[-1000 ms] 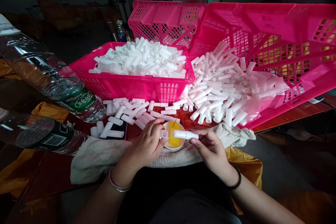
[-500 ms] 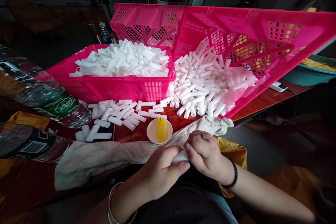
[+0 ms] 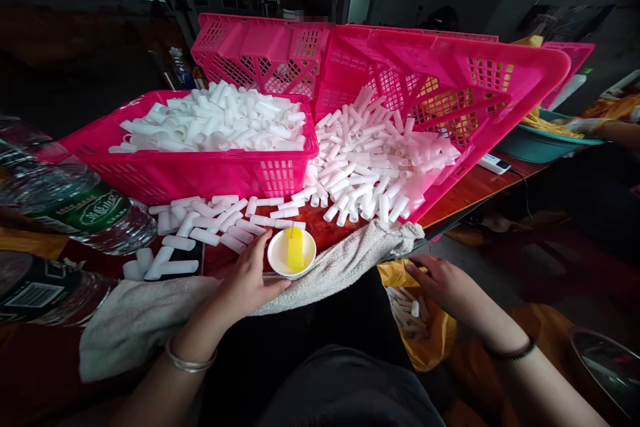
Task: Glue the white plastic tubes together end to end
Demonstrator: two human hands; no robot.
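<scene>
My left hand (image 3: 246, 285) is beside a small white bowl (image 3: 273, 267), thumb and fingers apart along its left edge; whether it touches the rim I cannot tell. In the bowl stands a yellow block (image 3: 295, 250) with a thin pin-like piece on top. My right hand (image 3: 445, 290) hangs past the table edge above a yellow bag (image 3: 435, 340), its fingers loosely stretched and no tube seen in them. Just under that hand is a short white plastic tube (image 3: 415, 309), over more tubes in the bag.
A pink basket (image 3: 210, 177) heaped with white tubes stands behind loose tubes (image 3: 204, 235). A tipped pink crate (image 3: 530, 80) spills more tubes. Plastic bottles (image 3: 103, 213) lean at left. A towel (image 3: 345, 260) lines the edge. At right, another person's hand (image 3: 583, 125) is at a teal basin (image 3: 535, 147).
My hands were together around a white tube and have parted. The left went left to the bowl; the right moved right over the bag, letting go of the tube. The view shifted slightly.
</scene>
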